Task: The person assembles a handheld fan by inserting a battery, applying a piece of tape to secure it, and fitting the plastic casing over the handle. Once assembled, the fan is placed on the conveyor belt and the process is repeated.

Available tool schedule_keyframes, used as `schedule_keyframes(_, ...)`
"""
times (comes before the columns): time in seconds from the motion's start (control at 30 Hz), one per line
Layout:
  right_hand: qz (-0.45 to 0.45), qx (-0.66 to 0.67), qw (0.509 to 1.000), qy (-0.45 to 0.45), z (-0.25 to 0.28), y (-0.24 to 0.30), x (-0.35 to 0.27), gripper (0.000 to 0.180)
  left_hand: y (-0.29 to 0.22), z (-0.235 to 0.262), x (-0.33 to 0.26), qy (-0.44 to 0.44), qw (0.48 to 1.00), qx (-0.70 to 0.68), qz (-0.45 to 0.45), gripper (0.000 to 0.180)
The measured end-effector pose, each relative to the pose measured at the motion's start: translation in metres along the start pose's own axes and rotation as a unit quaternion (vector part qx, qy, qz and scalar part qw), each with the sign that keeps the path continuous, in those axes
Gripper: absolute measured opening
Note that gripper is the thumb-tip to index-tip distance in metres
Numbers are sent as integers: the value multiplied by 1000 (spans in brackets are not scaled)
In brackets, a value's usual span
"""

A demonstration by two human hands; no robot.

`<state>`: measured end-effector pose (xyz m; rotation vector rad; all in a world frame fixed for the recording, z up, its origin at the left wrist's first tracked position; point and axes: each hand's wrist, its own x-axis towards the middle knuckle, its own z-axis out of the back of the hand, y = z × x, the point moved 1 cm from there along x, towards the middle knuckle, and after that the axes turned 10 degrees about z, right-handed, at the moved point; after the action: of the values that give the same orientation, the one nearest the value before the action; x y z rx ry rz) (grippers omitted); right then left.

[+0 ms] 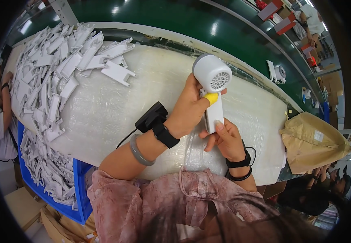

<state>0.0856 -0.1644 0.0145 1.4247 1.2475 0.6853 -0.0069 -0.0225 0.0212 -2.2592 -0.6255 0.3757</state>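
Observation:
A white hair dryer (pixel 214 77) with a round grille on its barrel is held up above the plastic-covered table. My left hand (pixel 189 106) wraps the top of its handle, just under the barrel, and a yellow covering (pixel 211 98) is on the thumb. At the lower end of the handle (pixel 214 117), my right hand (pixel 227 139) grips with thumb and fingers. The handle tilts slightly, its lower end toward me. Part of the handle is hidden behind my left hand.
Many white plastic handle shells (pixel 60 60) lie heaped at the left, with more in a blue bin (pixel 78 178). A green conveyor (pixel 163 20) runs beyond the table, carrying another white part (pixel 280 73). A brown paper sack (pixel 313 141) lies right. Other people sit nearby.

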Motion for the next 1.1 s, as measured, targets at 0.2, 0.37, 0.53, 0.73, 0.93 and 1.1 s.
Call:
schedule_keyframes(0.2, -4, 8, 1000, 9, 2, 2, 2, 45, 4, 0, 5, 11, 999, 30, 15, 51)
schedule_keyframes(0.37, -55, 4, 998, 14, -4, 10, 6, 43, 2, 0, 2, 25, 998, 51, 35, 53)
schedule_keyframes(0.53, 2, -7, 999, 52, -3, -1, 1, 38, 1, -1, -4, 40, 994, 97, 21, 57)
schedule_keyframes(0.73, 20, -24, 999, 29, -5, -3, -7, 33, 2, -9, -10, 105, 987, 79, 93, 55)
schedule_keyframes(0.93, -1, -24, 1000, -8, -19, 5, -6, 31, 6, -3, -7, 75, 990, 31, 118, 53)
schedule_keyframes(1.1, 17, -22, 999, -38, -16, 5, -1, 33, -2, -1, 1, 96, 981, 5, 170, 52)
